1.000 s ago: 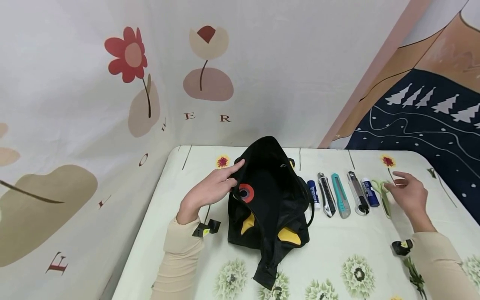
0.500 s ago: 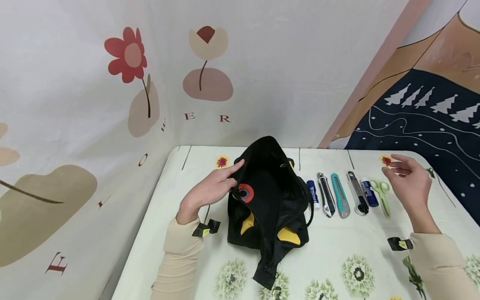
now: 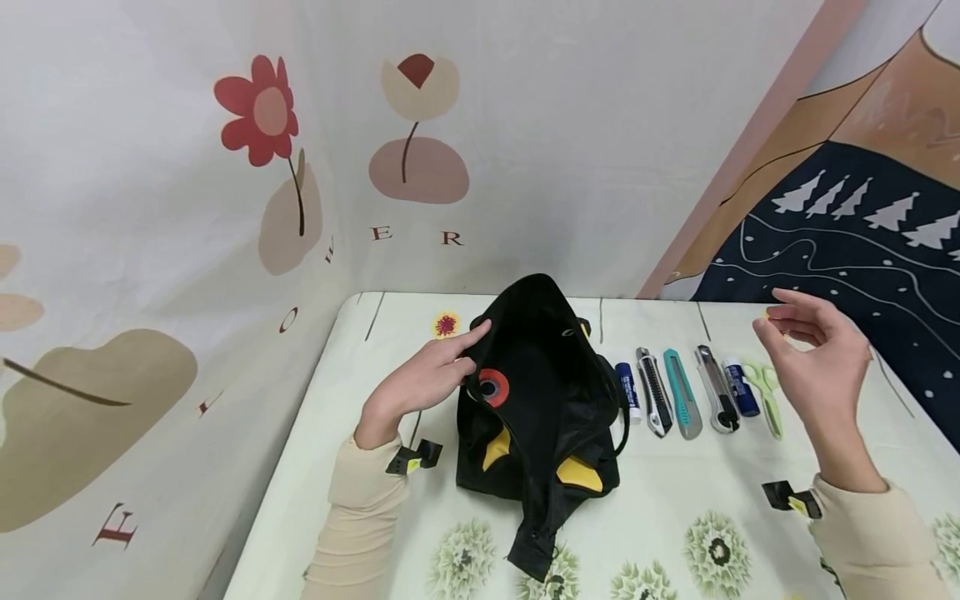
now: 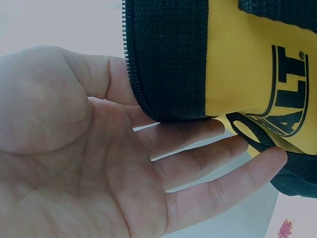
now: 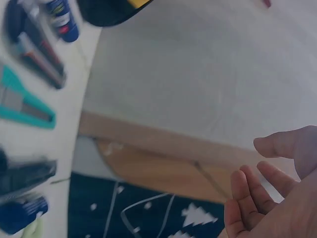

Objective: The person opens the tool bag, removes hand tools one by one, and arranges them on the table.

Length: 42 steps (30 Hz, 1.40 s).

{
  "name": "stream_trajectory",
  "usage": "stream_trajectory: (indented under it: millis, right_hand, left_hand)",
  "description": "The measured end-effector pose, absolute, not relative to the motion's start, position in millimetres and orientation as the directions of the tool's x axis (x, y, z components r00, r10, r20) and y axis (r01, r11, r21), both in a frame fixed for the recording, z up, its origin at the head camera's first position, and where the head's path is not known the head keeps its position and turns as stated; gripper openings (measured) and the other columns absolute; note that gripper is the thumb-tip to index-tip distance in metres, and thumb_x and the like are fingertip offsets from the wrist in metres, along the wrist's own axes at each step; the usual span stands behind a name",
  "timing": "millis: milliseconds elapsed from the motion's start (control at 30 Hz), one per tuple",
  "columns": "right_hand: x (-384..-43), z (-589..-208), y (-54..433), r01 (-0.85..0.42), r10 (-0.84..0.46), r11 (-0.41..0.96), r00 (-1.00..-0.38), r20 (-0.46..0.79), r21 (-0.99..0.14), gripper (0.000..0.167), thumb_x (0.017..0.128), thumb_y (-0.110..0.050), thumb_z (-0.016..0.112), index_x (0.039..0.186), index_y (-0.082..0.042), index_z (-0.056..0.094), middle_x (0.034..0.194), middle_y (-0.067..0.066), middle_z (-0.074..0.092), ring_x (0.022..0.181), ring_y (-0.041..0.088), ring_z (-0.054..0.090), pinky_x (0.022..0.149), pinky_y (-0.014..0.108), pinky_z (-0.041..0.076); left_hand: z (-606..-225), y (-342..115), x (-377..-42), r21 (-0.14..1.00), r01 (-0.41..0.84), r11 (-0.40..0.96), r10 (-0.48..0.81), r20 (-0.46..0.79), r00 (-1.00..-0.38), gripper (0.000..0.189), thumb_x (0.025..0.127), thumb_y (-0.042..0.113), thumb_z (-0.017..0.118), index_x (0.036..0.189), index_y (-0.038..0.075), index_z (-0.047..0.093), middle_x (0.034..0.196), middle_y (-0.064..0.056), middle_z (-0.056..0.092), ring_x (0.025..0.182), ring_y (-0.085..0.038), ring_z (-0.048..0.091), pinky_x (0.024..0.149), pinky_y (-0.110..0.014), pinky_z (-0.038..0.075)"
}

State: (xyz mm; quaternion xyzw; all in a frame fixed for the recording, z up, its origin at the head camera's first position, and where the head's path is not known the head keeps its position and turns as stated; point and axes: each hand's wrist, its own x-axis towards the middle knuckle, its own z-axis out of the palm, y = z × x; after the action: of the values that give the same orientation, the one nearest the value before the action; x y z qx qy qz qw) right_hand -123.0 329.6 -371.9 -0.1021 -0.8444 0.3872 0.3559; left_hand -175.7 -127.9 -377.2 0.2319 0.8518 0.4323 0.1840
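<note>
A black and yellow zippered tool bag (image 3: 536,500) stands on the table with its mouth wide apart. My left hand (image 3: 423,375) holds the bag's left rim; in the left wrist view the zipper edge lies between thumb and fingers, and the fingers reach along the yellow side (image 4: 237,64). Inside the mouth shows a red ring like a tape roll (image 3: 501,400). My right hand (image 3: 825,358) hovers above the table's right side, fingers bent loosely, nothing in it. Nearest to it lie light green scissors (image 3: 771,404).
Left of the scissors, in a row, lie a blue glue stick (image 3: 740,387), a grey utility knife (image 3: 716,387), a teal utility knife (image 3: 682,396), a black and silver utility knife (image 3: 654,392) and another blue glue stick (image 3: 628,392). Printed cloth walls (image 3: 555,167) rise behind the table.
My right hand has lifted away from the scissors and moved up, with the scissors staying on the table. My left hand keeps its place on the bag's rim.
</note>
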Motion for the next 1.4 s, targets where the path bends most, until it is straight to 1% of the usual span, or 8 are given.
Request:
stream_trajectory:
  millis: [167, 367, 600, 867, 933, 1067, 1133, 1400]
  right_hand:
    - [-114, -362, 311, -0.206, 0.388, 0.682, -0.711, 0.587, -0.701, 0.041, 0.097, 0.001, 0.08, 0.138, -0.004, 0.077, 0.103, -0.034, 0.065, 0.097, -0.011, 0.062, 0.092, 0.009, 0.046]
    - [-103, -353, 288, -0.306, 0.33, 0.661, -0.702, 0.631, -0.685, 0.043, 0.095, 0.006, 0.08, 0.136, -0.002, 0.078, 0.105, -0.035, 0.068, 0.097, -0.009, 0.065, 0.091, 0.014, 0.045]
    - [-101, -350, 262, -0.457, 0.208, 0.613, -0.694, 0.689, -0.645, 0.047, 0.088, 0.018, 0.08, 0.133, 0.004, 0.077, 0.107, -0.026, 0.072, 0.095, -0.006, 0.068, 0.09, 0.015, 0.046]
    - [-104, -357, 231, -0.496, 0.105, 0.576, -0.744, 0.66, -0.65, 0.049, 0.088, 0.016, 0.083, 0.134, -0.001, 0.078, 0.109, -0.018, 0.073, 0.094, -0.002, 0.069, 0.088, 0.015, 0.049]
    - [-106, -359, 223, -0.51, 0.08, 0.567, -0.747, 0.66, -0.647, 0.049, 0.087, 0.016, 0.083, 0.133, -0.002, 0.079, 0.108, -0.011, 0.076, 0.094, -0.001, 0.07, 0.087, 0.015, 0.05]
    - [-111, -362, 207, -0.543, 0.02, 0.556, -0.749, 0.663, -0.63, 0.048, 0.087, 0.014, 0.085, 0.132, -0.003, 0.08, 0.106, 0.007, 0.079, 0.094, 0.001, 0.07, 0.086, 0.016, 0.05]
    - [-114, -365, 199, -0.56, -0.013, 0.546, -0.749, 0.662, -0.623, 0.048, 0.086, 0.012, 0.087, 0.131, -0.004, 0.08, 0.106, 0.013, 0.079, 0.094, 0.003, 0.07, 0.086, 0.016, 0.05]
    - [-124, -377, 170, -0.578, -0.108, 0.511, -0.778, 0.619, -0.637, 0.044, 0.089, 0.005, 0.089, 0.13, -0.007, 0.079, 0.11, 0.007, 0.08, 0.093, 0.02, 0.073, 0.086, 0.017, 0.052]
  left_hand:
    - [-375, -127, -174, 0.821, 0.233, 0.521, 0.551, -0.115, -0.826, 0.069, 0.11, 0.013, 0.038, 0.178, 0.018, 0.026, 0.062, 0.007, 0.029, 0.053, -0.015, 0.024, 0.058, -0.031, 0.027]
    - [-373, -127, -173, 0.819, 0.234, 0.525, 0.55, -0.116, -0.827, 0.069, 0.11, 0.013, 0.038, 0.178, 0.018, 0.026, 0.062, 0.007, 0.029, 0.053, -0.015, 0.024, 0.059, -0.031, 0.028]
    - [-374, -128, -173, 0.815, 0.244, 0.526, 0.551, -0.108, -0.827, 0.069, 0.11, 0.013, 0.038, 0.178, 0.017, 0.026, 0.062, 0.007, 0.029, 0.053, -0.015, 0.024, 0.059, -0.031, 0.028]
    - [-374, -127, -173, 0.815, 0.247, 0.523, 0.556, -0.107, -0.824, 0.069, 0.11, 0.012, 0.037, 0.178, 0.017, 0.026, 0.061, 0.008, 0.029, 0.053, -0.015, 0.024, 0.06, -0.031, 0.028]
    - [-373, -127, -172, 0.816, 0.245, 0.524, 0.556, -0.11, -0.824, 0.069, 0.11, 0.012, 0.037, 0.178, 0.016, 0.026, 0.061, 0.008, 0.029, 0.053, -0.015, 0.024, 0.06, -0.031, 0.029]
    - [-373, -127, -173, 0.814, 0.244, 0.527, 0.555, -0.112, -0.824, 0.069, 0.11, 0.013, 0.037, 0.178, 0.017, 0.026, 0.061, 0.007, 0.029, 0.053, -0.015, 0.024, 0.061, -0.031, 0.029]
    - [-374, -128, -173, 0.812, 0.244, 0.53, 0.553, -0.113, -0.826, 0.069, 0.11, 0.013, 0.037, 0.178, 0.017, 0.026, 0.061, 0.007, 0.029, 0.053, -0.015, 0.024, 0.06, -0.031, 0.029]
    - [-374, -128, -174, 0.812, 0.248, 0.528, 0.556, -0.11, -0.824, 0.069, 0.11, 0.013, 0.038, 0.178, 0.017, 0.026, 0.061, 0.008, 0.029, 0.052, -0.014, 0.024, 0.059, -0.031, 0.029]
